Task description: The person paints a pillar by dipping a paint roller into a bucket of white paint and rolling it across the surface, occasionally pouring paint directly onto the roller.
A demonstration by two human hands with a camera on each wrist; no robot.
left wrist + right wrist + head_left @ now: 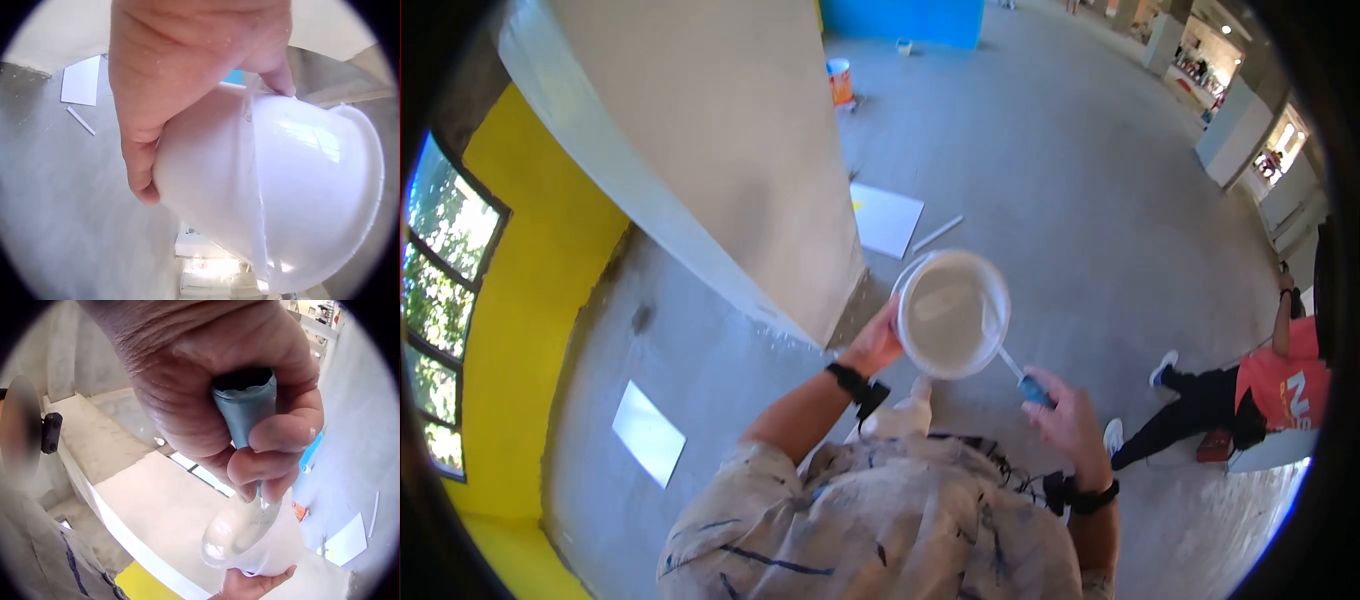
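Gripping bucket by its rim with left hand at nine o'clock, thumb hooked over. Clutching blue handle in right hand at five o'clock, fingers wrapped tight, shaft dipping into bucket. Paper at twelve, flat on floor.

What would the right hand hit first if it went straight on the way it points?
Probably the white bucket, at its rim: the right hand grips a blue handle aimed into it. Depth is hard to judge.
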